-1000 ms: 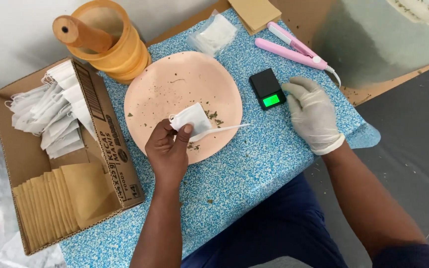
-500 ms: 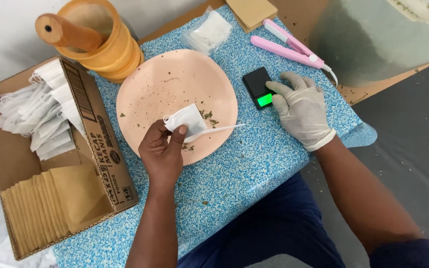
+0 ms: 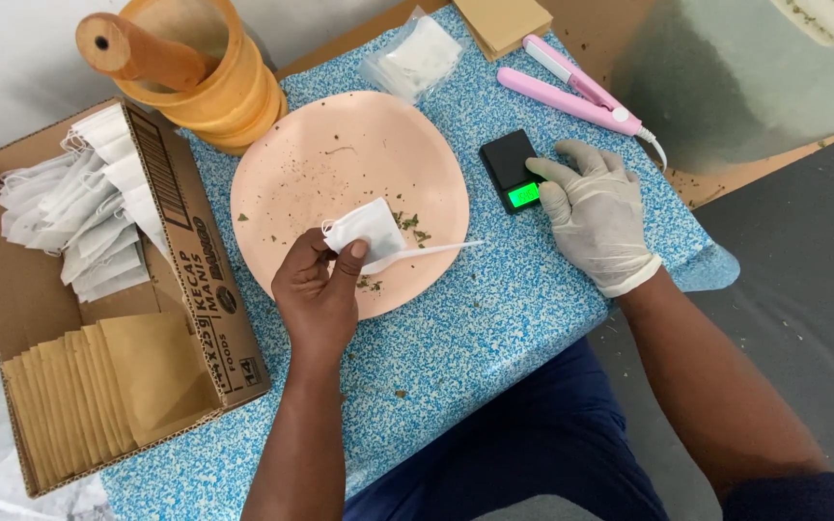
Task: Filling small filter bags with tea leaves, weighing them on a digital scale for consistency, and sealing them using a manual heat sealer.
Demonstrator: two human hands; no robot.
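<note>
A small white filter bag point(image 3: 367, 228) sits pinched between the thumb and fingers of the bare left hand point(image 3: 320, 294), which is closed on the bag's lower edge. The same hand also holds a thin white plastic spoon point(image 3: 427, 252), whose handle sticks out to the right of the fingers. Bag and hand hover over the near part of a round peach-coloured plate point(image 3: 330, 164), which is sprinkled with dark green herb crumbs point(image 3: 411, 228), thickest just right of the bag.

The right hand point(image 3: 596, 214), in a pale latex glove, rests on the bench point(image 3: 494, 318), which has a blue-and-white speckled cover. Its fingers are spread loosely and hold nothing; the index fingertip touches the lit green display end of a small black pocket scale point(image 3: 514, 170), which lies just left of this hand and right of the plate.

Beyond the gloved hand lies a pink handheld heat sealer point(image 3: 571, 98) with a white cord. Further out to its left are a clear packet of white bags point(image 3: 413, 60) and a stack of brown paper envelopes point(image 3: 502, 19).

Well to the left of the bare hand stands an open cardboard box point(image 3: 195, 280), with a heap of white filter bags point(image 3: 89, 212) in its far half and a row of brown paper sachets point(image 3: 98, 386) in its near half. Beyond the plate stands a wooden mortar point(image 3: 219, 82) with a wooden pestle point(image 3: 142, 56) leaning in it.
</note>
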